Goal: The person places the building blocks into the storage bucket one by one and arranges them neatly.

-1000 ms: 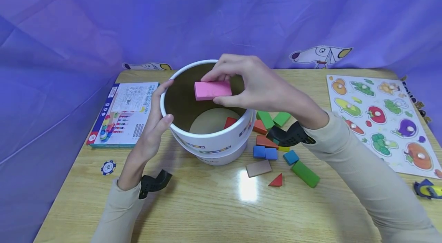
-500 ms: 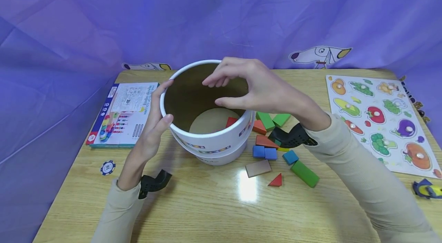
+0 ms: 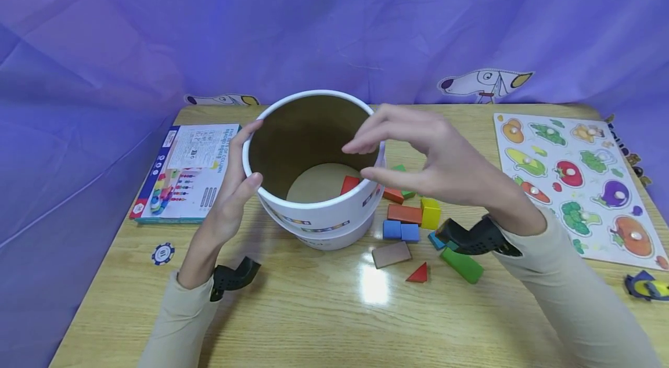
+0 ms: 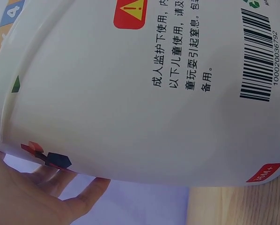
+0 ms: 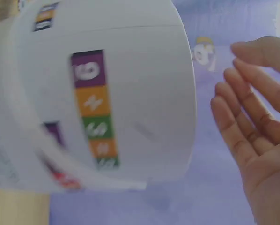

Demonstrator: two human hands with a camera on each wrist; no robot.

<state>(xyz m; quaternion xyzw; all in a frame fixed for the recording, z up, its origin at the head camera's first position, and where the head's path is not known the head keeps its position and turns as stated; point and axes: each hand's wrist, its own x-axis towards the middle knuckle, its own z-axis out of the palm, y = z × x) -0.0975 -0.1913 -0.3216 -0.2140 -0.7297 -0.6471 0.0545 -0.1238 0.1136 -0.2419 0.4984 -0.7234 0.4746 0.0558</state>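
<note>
A white bucket [image 3: 282,209] stands tilted slightly toward me on the table, with a red block [image 3: 349,184] visible on its floor. My left hand [image 3: 226,208] holds its left rim, thumb and a fingertip over the edge; the left wrist view shows the fingers [image 4: 91,194] along the printed wall. At the right rim hovers my right hand [image 3: 425,153], fingers and thumb spread apart with nothing between them. Under that hand lie a yellow block [image 3: 431,213], an orange-red block [image 3: 404,214], blue blocks [image 3: 392,230], a green block [image 3: 462,266] and a tan block [image 3: 392,255].
A boxed toy [image 3: 188,173] lies left of the bucket, with a poker chip [image 3: 163,253] in front of it. A vegetable puzzle board [image 3: 575,182] is at the right. A small red triangle [image 3: 418,273] lies nearer me. Purple cloth [image 3: 334,25] hangs behind.
My right hand has let go of a pink block over the bucket, and that block is out of sight. The hand has since moved right and toward me. My left hand has stayed put.
</note>
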